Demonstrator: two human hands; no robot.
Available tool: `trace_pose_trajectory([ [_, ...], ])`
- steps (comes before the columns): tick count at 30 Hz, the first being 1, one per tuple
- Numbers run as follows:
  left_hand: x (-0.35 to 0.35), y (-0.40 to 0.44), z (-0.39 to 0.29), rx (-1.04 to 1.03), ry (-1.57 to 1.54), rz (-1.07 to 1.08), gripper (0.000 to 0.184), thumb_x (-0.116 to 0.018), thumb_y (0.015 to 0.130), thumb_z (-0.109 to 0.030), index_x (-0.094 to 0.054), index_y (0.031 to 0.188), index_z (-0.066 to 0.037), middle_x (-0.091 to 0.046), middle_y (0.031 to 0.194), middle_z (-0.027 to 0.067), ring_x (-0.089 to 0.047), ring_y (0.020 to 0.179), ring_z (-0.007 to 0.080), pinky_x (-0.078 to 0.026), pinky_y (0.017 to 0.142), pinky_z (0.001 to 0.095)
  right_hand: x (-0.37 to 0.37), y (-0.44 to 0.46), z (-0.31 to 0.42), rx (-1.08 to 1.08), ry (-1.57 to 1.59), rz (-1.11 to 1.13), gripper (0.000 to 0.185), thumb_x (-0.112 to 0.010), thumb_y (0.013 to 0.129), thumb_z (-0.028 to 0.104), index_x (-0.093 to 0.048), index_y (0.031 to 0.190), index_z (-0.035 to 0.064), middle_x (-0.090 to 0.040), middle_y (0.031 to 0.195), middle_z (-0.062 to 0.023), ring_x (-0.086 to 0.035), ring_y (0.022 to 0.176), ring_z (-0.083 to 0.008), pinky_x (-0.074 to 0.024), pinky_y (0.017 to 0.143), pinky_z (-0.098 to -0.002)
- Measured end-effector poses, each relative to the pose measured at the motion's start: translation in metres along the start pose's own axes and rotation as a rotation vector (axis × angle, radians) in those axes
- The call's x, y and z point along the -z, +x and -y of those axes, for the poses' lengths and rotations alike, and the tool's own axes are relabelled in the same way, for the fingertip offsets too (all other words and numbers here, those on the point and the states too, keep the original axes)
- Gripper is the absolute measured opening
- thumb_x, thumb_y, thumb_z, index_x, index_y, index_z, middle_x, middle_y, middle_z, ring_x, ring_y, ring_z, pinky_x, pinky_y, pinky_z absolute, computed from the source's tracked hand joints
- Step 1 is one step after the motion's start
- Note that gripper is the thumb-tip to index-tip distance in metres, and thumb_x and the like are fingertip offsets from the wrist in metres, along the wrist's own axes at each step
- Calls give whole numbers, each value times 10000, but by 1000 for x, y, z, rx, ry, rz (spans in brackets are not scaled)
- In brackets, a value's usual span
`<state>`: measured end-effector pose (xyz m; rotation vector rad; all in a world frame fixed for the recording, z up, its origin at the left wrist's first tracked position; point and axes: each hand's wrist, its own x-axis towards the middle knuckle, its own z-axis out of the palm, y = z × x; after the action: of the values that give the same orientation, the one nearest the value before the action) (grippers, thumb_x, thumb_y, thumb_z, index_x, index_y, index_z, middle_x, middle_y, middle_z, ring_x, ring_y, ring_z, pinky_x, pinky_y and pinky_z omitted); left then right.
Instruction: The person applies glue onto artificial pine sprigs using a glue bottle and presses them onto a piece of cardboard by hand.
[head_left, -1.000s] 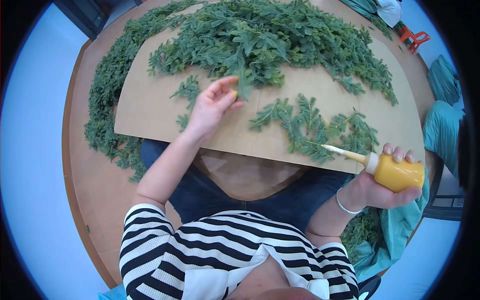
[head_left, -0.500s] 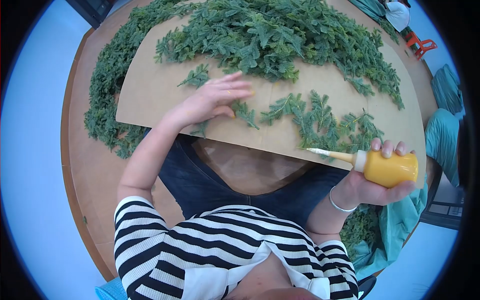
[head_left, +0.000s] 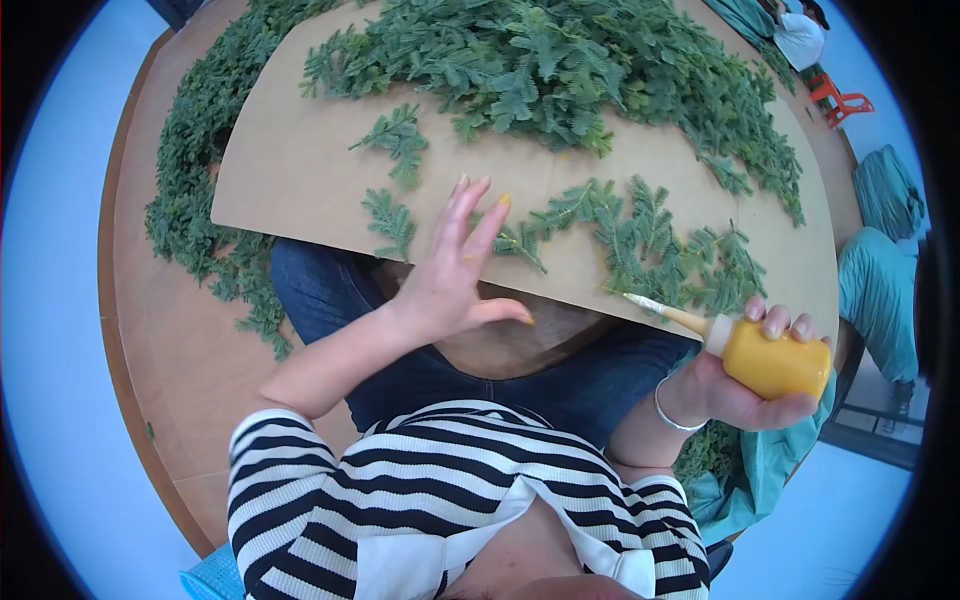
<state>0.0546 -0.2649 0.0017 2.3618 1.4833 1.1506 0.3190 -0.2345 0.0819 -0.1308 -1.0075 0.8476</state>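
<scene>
My right hand (head_left: pixel 748 392) is wrapped round a squeeze bottle (head_left: pixel 778 360) of yellow liquid, held sideways at the table's near edge. Its long nozzle, whitish at the tip, points left beside some fern-like green sprigs (head_left: pixel 640 240). My left hand (head_left: pixel 450 278) is open, fingers spread and holding nothing, above the near edge of the brown tabletop (head_left: pixel 300 180). Yellow smears mark its fingertips. Just beyond its fingers is a small sprig (head_left: pixel 522 248), partly hidden. Two more sprigs lie to the left, one near (head_left: pixel 390 222) and one farther off (head_left: pixel 398 140).
A large heap of green sprigs (head_left: pixel 540 70) covers the far side of the table. More greenery (head_left: pixel 190 170) lies on the floor at left. Teal bags (head_left: pixel 885 190) and a red stool (head_left: pixel 840 100) are at right. Part of another person (head_left: pixel 800 38) shows at the far right.
My left hand has moved back toward me and right, its fingers spreading and uncovering sprigs on the left. The bottle stays in my right hand, its nozzle tilted slightly more. The view has shifted a little.
</scene>
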Motion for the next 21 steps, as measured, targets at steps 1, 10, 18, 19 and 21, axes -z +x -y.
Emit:
trace_pose_trajectory([
  [1, -11, 8, -7, 66, -98, -93, 1043, -777, 501, -488, -301, 1332, -73, -236, 1364, 210, -239, 1250, 435, -314, 965, 500, 5, -1, 3, 74, -61, -1, 538, -495, 826, 508, -422, 1125, 66, -476, 979, -96, -504, 781, -215, -418, 715, -395],
  [10, -67, 72, -59, 46, 123, 170, 1148, -750, 388, -612, -258, 1365, -265, -84, 1427, 217, -150, 1272, 485, -232, 887, 695, 152, 47, 82, -231, 100, -701, 540, -502, 809, 389, -371, 1150, -8, -471, 1174, -200, -454, 1114, -362, -300, 999, -519],
  [18, -128, 115, -102, -24, 84, 201, 879, -782, 510, -428, -393, 1288, -306, -269, 1373, 169, -243, 1236, 470, -239, 971, 604, 165, 54, -11, -751, 273, -405, 468, -555, 821, 351, -432, 1059, -33, -514, 1126, -258, -503, 1075, -370, -465, 864, -390],
  [19, -138, 120, -108, -54, 14, 178, 841, -782, 524, -384, -411, 1274, -291, -289, 1362, 171, -251, 1233, 466, -249, 986, 574, 158, 53, -13, -797, 269, -387, 442, -548, 827, 345, -455, 1030, -37, -526, 1107, -250, -511, 1069, -359, -471, 857, -375],
  [21, -158, 126, -129, -90, -105, 140, 789, -779, 536, -298, -438, 1246, -240, -309, 1338, 200, -252, 1220, 482, -276, 995, 531, 171, 45, 5, -816, 267, -424, 425, -542, 833, 344, -473, 1024, -29, -546, 1077, -226, -534, 1036, -333, -480, 841, -366],
])
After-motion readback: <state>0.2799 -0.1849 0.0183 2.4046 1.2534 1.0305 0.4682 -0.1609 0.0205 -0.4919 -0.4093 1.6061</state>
